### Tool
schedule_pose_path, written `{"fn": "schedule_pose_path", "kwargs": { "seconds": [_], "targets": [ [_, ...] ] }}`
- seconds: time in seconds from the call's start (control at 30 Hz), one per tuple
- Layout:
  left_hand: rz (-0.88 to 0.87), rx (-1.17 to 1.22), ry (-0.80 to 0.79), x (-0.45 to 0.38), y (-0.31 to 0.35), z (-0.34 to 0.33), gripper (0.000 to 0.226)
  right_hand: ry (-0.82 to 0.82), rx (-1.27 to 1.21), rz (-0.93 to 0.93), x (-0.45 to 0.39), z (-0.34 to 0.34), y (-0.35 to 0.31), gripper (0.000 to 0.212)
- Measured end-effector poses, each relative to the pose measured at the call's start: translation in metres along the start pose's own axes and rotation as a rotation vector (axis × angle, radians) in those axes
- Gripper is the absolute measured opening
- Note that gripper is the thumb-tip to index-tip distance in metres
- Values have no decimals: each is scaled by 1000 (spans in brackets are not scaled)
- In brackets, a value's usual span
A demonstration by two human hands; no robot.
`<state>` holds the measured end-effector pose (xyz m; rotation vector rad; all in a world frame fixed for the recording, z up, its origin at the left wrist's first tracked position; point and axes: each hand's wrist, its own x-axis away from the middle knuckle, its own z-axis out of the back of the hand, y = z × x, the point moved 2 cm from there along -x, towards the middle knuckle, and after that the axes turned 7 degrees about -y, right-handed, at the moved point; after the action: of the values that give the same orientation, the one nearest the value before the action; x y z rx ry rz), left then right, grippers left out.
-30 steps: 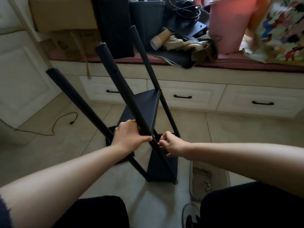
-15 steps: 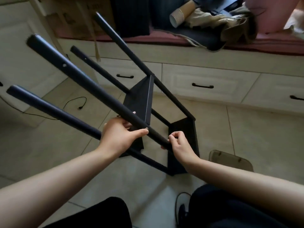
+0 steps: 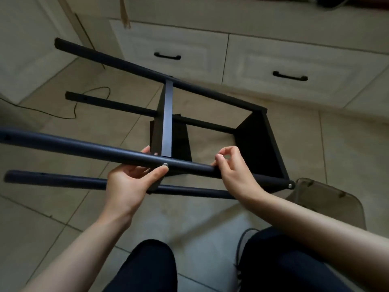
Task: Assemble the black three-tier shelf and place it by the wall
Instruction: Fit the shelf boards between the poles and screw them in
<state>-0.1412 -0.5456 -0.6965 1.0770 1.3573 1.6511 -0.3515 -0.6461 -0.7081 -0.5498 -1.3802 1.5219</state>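
- Shelf [image 3: 257,144] lies tipped on its side over the tiled floor [image 3: 63,207], black, its four poles running out to my left, two panels fixed between them.
- My left hand [image 3: 128,182] cups the nearest pole [image 3: 84,149] from below, fingers curled up behind it and thumb stretched along its front, the tip just beside a silver screw head [image 3: 165,164].
- My right hand [image 3: 233,171] rests on the same pole further right, palm against it, with forefinger and thumb curled together above it; I cannot tell whether anything is pinched between them.
- The middle panel [image 3: 167,119] stands edge-on just behind my left hand; the end panel [image 3: 261,148] sits to the right, behind my right hand.
- A second screw head [image 3: 291,185] shows at the right end of the nearest pole.
- White drawers [image 3: 174,47] with black handles run along the wall beyond the shelf.
- A thin black cable [image 3: 73,110] lies on the floor to the left.
- My dark-trousered knees [image 3: 151,268] are at the bottom edge.
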Motion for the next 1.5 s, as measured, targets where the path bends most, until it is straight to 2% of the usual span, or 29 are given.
{"fn": "schedule_pose_path", "kwargs": {
  "seconds": [0.23,0.53,0.77,0.9,1.07,1.37,1.5],
  "targets": [
    [58,91,36,8,-57,6,70,-45,146,-13,-6,-14,18,2],
    [97,165,87,25,-97,6,69,-106,236,-46,-4,-30,36,7],
    [145,224,98,28,-106,7,65,-79,283,-29,-3,-36,41,9],
    [199,242,107,31,-110,9,66,-118,314,-74,1,-42,45,4],
    [253,265,121,38,-121,12,68,-140,384,-20,6,-49,51,12],
    [272,268,134,35,-127,14,65,-158,449,-66,-10,-49,54,13],
    [269,243,140,34,-130,14,62,-201,403,-17,-32,-59,40,8]
  ]
}}
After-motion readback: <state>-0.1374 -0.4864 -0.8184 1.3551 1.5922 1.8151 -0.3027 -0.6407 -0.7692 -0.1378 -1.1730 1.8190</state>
